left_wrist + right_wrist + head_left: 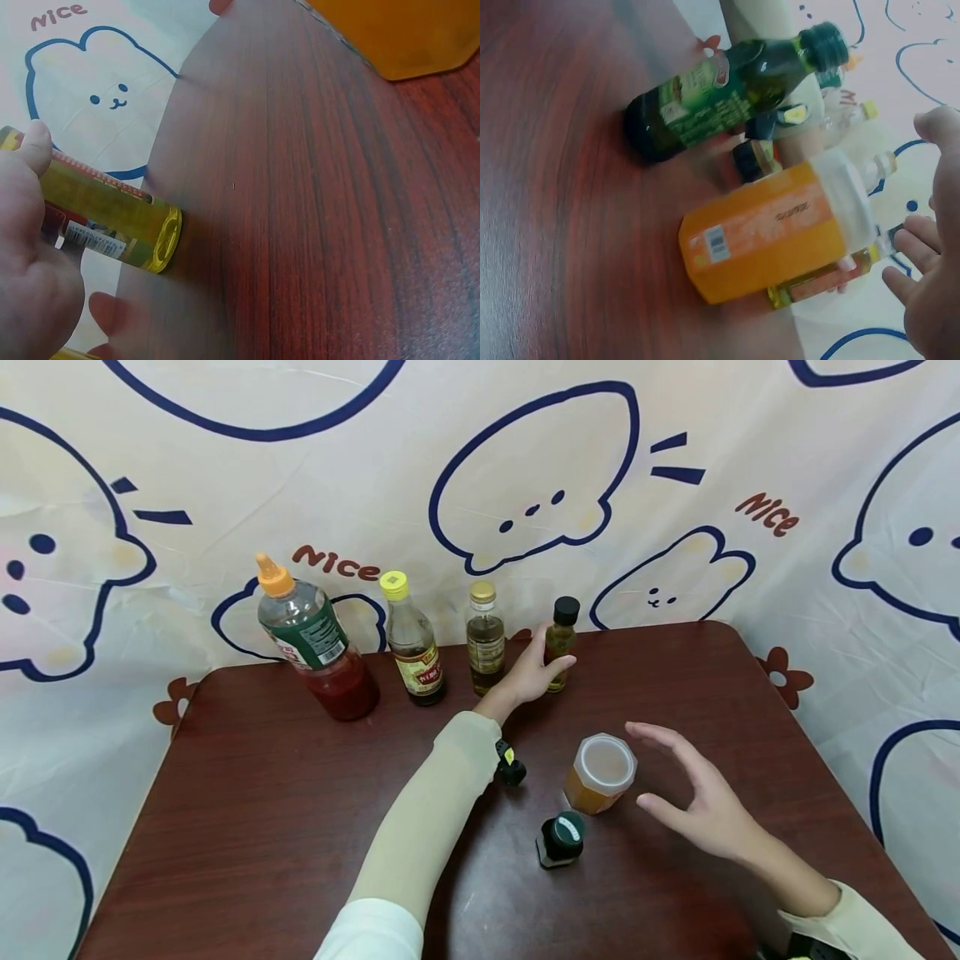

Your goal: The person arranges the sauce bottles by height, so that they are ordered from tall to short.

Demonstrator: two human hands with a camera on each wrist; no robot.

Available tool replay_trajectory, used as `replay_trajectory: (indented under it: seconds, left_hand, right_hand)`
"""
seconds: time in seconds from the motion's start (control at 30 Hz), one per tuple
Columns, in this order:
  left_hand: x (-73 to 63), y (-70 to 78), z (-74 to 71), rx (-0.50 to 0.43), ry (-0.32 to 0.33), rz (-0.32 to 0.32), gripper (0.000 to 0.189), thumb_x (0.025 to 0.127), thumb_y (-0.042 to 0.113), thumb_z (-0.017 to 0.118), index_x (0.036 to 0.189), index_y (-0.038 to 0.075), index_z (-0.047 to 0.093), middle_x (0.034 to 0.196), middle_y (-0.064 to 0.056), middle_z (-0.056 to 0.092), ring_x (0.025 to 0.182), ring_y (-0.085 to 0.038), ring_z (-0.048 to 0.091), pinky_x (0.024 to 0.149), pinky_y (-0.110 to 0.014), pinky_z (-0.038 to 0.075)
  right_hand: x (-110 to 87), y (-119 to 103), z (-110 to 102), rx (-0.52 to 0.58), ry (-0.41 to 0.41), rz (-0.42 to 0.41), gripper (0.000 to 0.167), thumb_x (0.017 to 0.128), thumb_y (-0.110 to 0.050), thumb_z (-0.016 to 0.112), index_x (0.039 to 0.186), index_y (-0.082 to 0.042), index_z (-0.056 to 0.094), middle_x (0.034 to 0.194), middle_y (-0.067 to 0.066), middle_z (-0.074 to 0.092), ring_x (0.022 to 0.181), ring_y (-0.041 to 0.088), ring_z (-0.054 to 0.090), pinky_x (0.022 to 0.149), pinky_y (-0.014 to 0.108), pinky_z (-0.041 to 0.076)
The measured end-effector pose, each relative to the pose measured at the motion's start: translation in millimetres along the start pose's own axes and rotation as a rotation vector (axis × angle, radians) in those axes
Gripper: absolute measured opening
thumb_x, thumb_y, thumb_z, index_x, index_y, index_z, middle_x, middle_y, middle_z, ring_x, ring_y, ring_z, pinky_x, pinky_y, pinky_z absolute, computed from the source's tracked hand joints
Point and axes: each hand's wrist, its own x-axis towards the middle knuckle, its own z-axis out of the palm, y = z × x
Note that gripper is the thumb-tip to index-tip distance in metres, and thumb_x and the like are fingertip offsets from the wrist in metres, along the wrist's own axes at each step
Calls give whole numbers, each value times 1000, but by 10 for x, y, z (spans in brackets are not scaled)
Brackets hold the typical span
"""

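Observation:
My left hand (529, 675) holds a small oil bottle (561, 639) with a black cap near the table's back edge. In the left wrist view, the thumb of that hand (34, 277) lies along the yellow bottle (105, 210), above its barcode. My right hand (708, 806) has its thumb and fingers spread to the right of an octagonal jar (592, 781), apart from it. The jar has a whitish lid and orange contents (765, 240). Nearer me stands a green glass oil bottle (560, 841) with a dark green cap, its label (705, 101) facing the right wrist camera.
Along the back stand a red sauce squeeze bottle (337, 681) with an orange nozzle, a yellow-capped bottle (420, 660) of dark liquid and a gold-capped bottle (486, 647). A printed cloth (360, 502) hangs behind the brown table (262, 827).

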Motion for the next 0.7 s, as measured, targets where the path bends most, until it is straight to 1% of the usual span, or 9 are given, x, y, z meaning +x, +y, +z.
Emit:
replay_trajectory:
  seconds: [0.07, 0.13, 0.2, 0.27, 0.43, 0.5, 0.57, 0.7]
  left_hand:
    - [-2, 0, -3, -1, -2, -4, 67, 105, 29, 58, 158, 15, 20, 151, -13, 44, 140, -27, 44, 116, -45, 36]
    - [-2, 0, -7, 2, -2, -6, 68, 105, 30, 58, 159, 15, 19, 152, -13, 44, 141, -27, 43, 116, -46, 35]
    - [-1, -2, -10, 5, 0, -8, 69, 105, 30, 58, 159, 15, 19, 152, -13, 44, 141, -27, 43, 116, -46, 35]
    - [-1, -4, -12, 10, 3, -10, 69, 105, 30, 58, 159, 14, 19, 152, -13, 44, 140, -27, 44, 116, -46, 35]
    - [-1, -2, -8, 20, 5, -9, 68, 105, 30, 58, 159, 14, 19, 151, -13, 44, 140, -26, 44, 116, -45, 35]
    - [-4, 3, -5, 21, 5, -8, 68, 105, 30, 58, 158, 14, 19, 151, -13, 44, 140, -26, 44, 116, -45, 35]
    - [-5, 9, -1, 18, 6, -5, 68, 105, 29, 58, 158, 14, 19, 151, -13, 44, 140, -27, 44, 116, -45, 35]
    - [-9, 17, 5, 17, 8, -3, 67, 105, 28, 58, 158, 13, 20, 151, -14, 44, 140, -27, 44, 116, -45, 35]
  right_hand:
    - [-17, -64, -1, 13, 32, -55, 82, 77, 10, 78, 150, -6, 44, 150, 12, 50, 137, 15, 46, 112, 20, 34]
    - [-29, -121, 20, 52, 41, -118, 81, 75, 12, 77, 148, 1, 44, 148, 18, 51, 136, 19, 48, 111, 21, 35]
    - [-42, -169, 66, 107, 25, -167, 80, 75, 12, 77, 147, 6, 43, 146, 22, 51, 136, 21, 49, 111, 22, 36]
    - [-54, -206, 134, 171, -10, -204, 80, 75, 11, 77, 147, 10, 41, 146, 26, 49, 136, 24, 49, 112, 24, 37]
    - [-83, -240, 329, 259, -120, -211, 82, 79, 6, 77, 150, 9, 36, 149, 26, 46, 140, 22, 45, 113, 22, 35]
    - [-83, -234, 399, 265, -153, -208, 83, 81, 1, 78, 151, 7, 34, 151, 23, 46, 141, 22, 44, 114, 22, 33]
    - [-73, -222, 465, 280, -182, -217, 85, 83, -4, 80, 152, 7, 32, 153, 21, 45, 142, 23, 42, 115, 22, 30]
    - [-62, -200, 582, 301, -228, -207, 92, 86, -14, 83, 156, 5, 26, 154, 18, 43, 142, 25, 43, 115, 23, 31]
